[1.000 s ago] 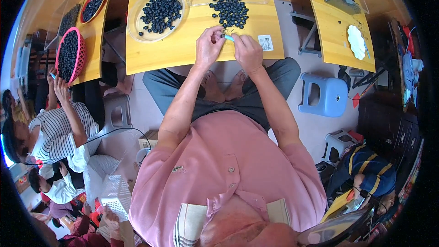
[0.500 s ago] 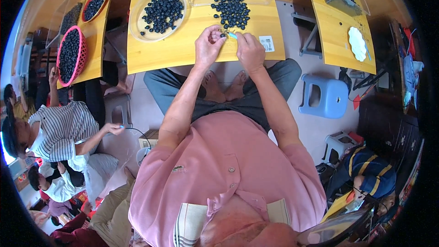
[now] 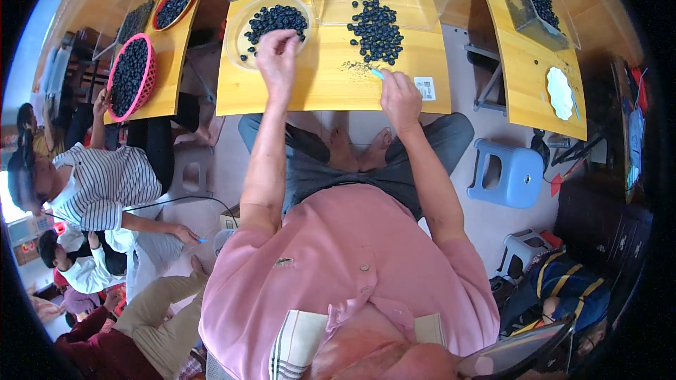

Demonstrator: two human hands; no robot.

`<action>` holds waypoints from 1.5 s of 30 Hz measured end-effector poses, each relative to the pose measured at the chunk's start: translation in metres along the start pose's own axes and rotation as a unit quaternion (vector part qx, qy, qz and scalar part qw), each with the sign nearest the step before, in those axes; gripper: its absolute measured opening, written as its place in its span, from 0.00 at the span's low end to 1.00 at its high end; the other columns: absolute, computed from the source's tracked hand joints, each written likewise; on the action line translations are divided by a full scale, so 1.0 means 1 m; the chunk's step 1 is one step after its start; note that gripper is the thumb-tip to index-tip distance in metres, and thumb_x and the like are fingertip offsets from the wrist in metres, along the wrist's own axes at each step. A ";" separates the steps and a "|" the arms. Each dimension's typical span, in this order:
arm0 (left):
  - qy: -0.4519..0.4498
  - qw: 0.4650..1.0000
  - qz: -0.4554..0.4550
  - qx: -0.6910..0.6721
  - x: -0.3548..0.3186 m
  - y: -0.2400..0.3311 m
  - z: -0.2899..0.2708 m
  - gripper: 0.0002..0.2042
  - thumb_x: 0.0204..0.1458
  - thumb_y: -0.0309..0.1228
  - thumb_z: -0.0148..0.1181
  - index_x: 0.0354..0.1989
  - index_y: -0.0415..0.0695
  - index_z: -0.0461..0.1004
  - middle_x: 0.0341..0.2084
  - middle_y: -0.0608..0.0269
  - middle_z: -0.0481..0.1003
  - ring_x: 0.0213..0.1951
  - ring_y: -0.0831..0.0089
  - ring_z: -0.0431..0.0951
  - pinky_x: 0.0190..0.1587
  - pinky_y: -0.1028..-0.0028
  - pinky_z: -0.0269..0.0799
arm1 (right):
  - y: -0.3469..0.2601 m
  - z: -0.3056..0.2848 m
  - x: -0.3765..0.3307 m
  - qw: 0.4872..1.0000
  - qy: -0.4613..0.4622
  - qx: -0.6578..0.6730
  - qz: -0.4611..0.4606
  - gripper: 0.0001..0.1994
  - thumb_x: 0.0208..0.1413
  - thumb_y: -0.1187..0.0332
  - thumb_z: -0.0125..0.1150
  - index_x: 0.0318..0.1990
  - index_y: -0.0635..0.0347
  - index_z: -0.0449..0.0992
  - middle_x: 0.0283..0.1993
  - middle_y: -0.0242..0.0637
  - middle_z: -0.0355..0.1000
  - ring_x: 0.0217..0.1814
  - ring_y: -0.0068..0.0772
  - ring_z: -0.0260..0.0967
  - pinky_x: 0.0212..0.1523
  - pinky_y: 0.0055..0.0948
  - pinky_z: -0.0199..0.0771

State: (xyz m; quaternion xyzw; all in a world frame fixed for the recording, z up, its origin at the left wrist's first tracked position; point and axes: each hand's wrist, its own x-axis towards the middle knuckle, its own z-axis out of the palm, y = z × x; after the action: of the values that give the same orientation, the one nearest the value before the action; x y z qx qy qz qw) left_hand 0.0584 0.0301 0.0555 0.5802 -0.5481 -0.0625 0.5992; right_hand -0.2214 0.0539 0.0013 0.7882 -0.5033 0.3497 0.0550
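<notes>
My left hand (image 3: 276, 63) is over the near right rim of a shallow clear round tray (image 3: 233, 46), its fingers curled together; whatever they may hold is hidden. Dark, round, berry-like pieces (image 3: 276, 20) are heaped in that tray. My right hand (image 3: 401, 100) is closed around a small light-blue tool (image 3: 378, 73), just above the yellow table. Beyond the tool's tip lies a loose pile of the same dark round pieces (image 3: 377, 32). Small brown scraps (image 3: 359, 68) are scattered between the pile and my hands.
A white printed label (image 3: 424, 89) lies right of my right hand on the yellow table (image 3: 317, 95). Clear bins stand at the back. To the left, a person (image 3: 116, 186) sits by a pink basket (image 3: 151, 74) of dark pieces. A blue stool (image 3: 508, 172) stands at right.
My left hand has left the blue tool and moved left to the round tray. My right hand stays near the pile, holding the tool. The whole view has shifted slightly.
</notes>
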 end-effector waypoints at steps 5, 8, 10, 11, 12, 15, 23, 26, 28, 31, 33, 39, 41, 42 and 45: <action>-0.002 0.973 0.165 0.161 0.026 0.008 0.005 0.13 0.50 0.17 0.68 0.45 0.42 0.82 0.41 0.55 0.80 0.49 0.54 0.79 0.54 0.61 0.76 | -0.001 -0.001 0.002 1.000 0.004 0.011 0.004 0.11 0.57 0.73 0.65 0.47 0.54 0.82 0.33 0.34 0.70 0.37 0.38 0.74 0.38 0.37 0.77; -0.162 0.969 0.134 0.130 0.007 0.005 0.037 0.09 0.55 0.23 0.68 0.45 0.41 0.83 0.41 0.51 0.81 0.44 0.54 0.82 0.49 0.60 0.78 | -0.002 -0.001 0.003 1.000 0.011 0.012 0.001 0.11 0.57 0.73 0.65 0.47 0.54 0.82 0.33 0.35 0.70 0.38 0.38 0.74 0.38 0.37 0.77; -0.219 0.960 0.087 0.148 -0.006 0.004 0.064 0.11 0.57 0.26 0.68 0.48 0.41 0.83 0.41 0.48 0.80 0.45 0.52 0.82 0.50 0.57 0.77 | 0.000 -0.001 0.002 1.000 0.012 0.012 -0.005 0.11 0.57 0.73 0.65 0.47 0.55 0.82 0.33 0.35 0.70 0.38 0.38 0.74 0.38 0.37 0.77; -0.234 0.958 0.069 0.148 -0.010 -0.001 0.073 0.12 0.57 0.27 0.68 0.49 0.40 0.83 0.41 0.47 0.80 0.44 0.51 0.82 0.51 0.57 0.77 | -0.002 0.000 0.003 1.000 0.013 0.011 -0.008 0.11 0.57 0.73 0.65 0.47 0.55 0.82 0.33 0.35 0.70 0.38 0.38 0.74 0.38 0.37 0.77; -0.234 0.959 0.071 0.145 -0.012 -0.002 0.080 0.12 0.57 0.27 0.68 0.49 0.40 0.83 0.41 0.47 0.80 0.44 0.51 0.82 0.51 0.57 0.77 | -0.002 0.000 0.002 1.000 0.014 0.016 -0.006 0.11 0.57 0.73 0.65 0.47 0.55 0.82 0.33 0.35 0.70 0.37 0.38 0.74 0.38 0.37 0.77; -0.264 0.951 0.034 0.156 -0.016 -0.008 0.092 0.13 0.56 0.29 0.69 0.49 0.40 0.83 0.41 0.46 0.80 0.45 0.50 0.82 0.51 0.56 0.77 | -0.002 0.001 0.001 1.000 0.020 0.022 -0.003 0.10 0.57 0.73 0.65 0.46 0.55 0.82 0.33 0.35 0.70 0.37 0.38 0.74 0.38 0.38 0.77; -0.211 0.968 -0.122 0.054 -0.022 0.007 0.082 0.11 0.51 0.25 0.74 0.42 0.38 0.84 0.33 0.52 0.83 0.33 0.62 0.84 0.42 0.66 0.80 | 0.002 0.002 -0.002 0.999 0.016 0.040 0.014 0.12 0.56 0.75 0.67 0.47 0.55 0.82 0.34 0.36 0.72 0.36 0.41 0.75 0.37 0.41 0.76; -0.200 0.954 -0.222 -0.023 -0.034 0.005 0.071 0.10 0.51 0.23 0.73 0.42 0.36 0.84 0.30 0.60 0.83 0.30 0.74 0.81 0.39 0.74 0.78 | -0.001 0.002 0.000 0.999 0.022 0.026 -0.001 0.09 0.56 0.74 0.65 0.45 0.55 0.82 0.33 0.35 0.70 0.36 0.39 0.74 0.37 0.39 0.77; -0.201 0.944 -0.250 -0.076 -0.048 0.002 0.066 0.11 0.53 0.22 0.73 0.44 0.35 0.83 0.31 0.64 0.81 0.31 0.79 0.78 0.38 0.76 0.77 | 0.000 0.003 0.000 1.000 0.021 0.020 -0.001 0.10 0.56 0.73 0.66 0.46 0.55 0.82 0.33 0.35 0.71 0.36 0.39 0.74 0.37 0.39 0.77; -0.193 0.930 -0.274 -0.152 -0.070 0.007 0.065 0.12 0.55 0.22 0.72 0.47 0.35 0.83 0.32 0.70 0.79 0.32 0.83 0.75 0.39 0.79 0.75 | 0.001 0.006 -0.002 1.000 0.009 0.010 0.000 0.11 0.56 0.73 0.66 0.47 0.54 0.82 0.34 0.35 0.71 0.37 0.40 0.75 0.37 0.40 0.77; -0.188 0.942 -0.230 -0.153 -0.079 0.013 0.069 0.11 0.56 0.22 0.71 0.48 0.36 0.84 0.34 0.69 0.79 0.34 0.82 0.76 0.41 0.80 0.75 | 0.003 0.006 -0.002 1.000 0.007 0.004 -0.002 0.11 0.56 0.73 0.66 0.47 0.53 0.81 0.34 0.35 0.71 0.37 0.40 0.75 0.36 0.40 0.77; -0.173 0.959 -0.168 -0.151 -0.093 0.016 0.069 0.10 0.54 0.21 0.70 0.45 0.37 0.86 0.34 0.63 0.78 0.32 0.79 0.77 0.39 0.78 0.76 | 0.002 0.009 -0.002 1.000 0.022 -0.006 -0.010 0.11 0.56 0.72 0.66 0.47 0.53 0.81 0.33 0.34 0.72 0.35 0.41 0.75 0.35 0.40 0.76; -0.183 0.960 -0.151 -0.148 -0.094 0.016 0.067 0.10 0.54 0.21 0.70 0.45 0.38 0.86 0.33 0.64 0.78 0.32 0.79 0.77 0.39 0.78 0.76 | 0.003 0.010 -0.004 1.000 0.023 -0.012 -0.007 0.11 0.56 0.72 0.66 0.47 0.53 0.82 0.33 0.34 0.72 0.34 0.41 0.75 0.35 0.40 0.76; -0.197 0.958 -0.161 -0.134 -0.093 0.015 0.065 0.10 0.55 0.20 0.70 0.46 0.37 0.85 0.35 0.65 0.78 0.34 0.80 0.77 0.41 0.78 0.76 | 0.002 0.009 -0.003 1.000 0.026 0.000 -0.017 0.11 0.56 0.72 0.66 0.46 0.53 0.82 0.33 0.34 0.72 0.34 0.40 0.75 0.35 0.39 0.76; -0.201 0.952 -0.181 -0.139 -0.095 0.018 0.070 0.12 0.55 0.19 0.70 0.48 0.37 0.84 0.37 0.66 0.79 0.36 0.81 0.78 0.43 0.79 0.77 | 0.001 0.006 -0.002 0.999 0.029 0.012 -0.033 0.11 0.55 0.72 0.66 0.47 0.53 0.82 0.32 0.33 0.72 0.34 0.39 0.75 0.35 0.39 0.76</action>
State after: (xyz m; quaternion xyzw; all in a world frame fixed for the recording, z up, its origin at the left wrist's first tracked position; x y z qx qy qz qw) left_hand -0.0399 0.0600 -0.0052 0.5557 -0.5291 -0.3613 0.5298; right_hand -0.2197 0.0521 -0.0041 0.7943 -0.4713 0.3766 0.0721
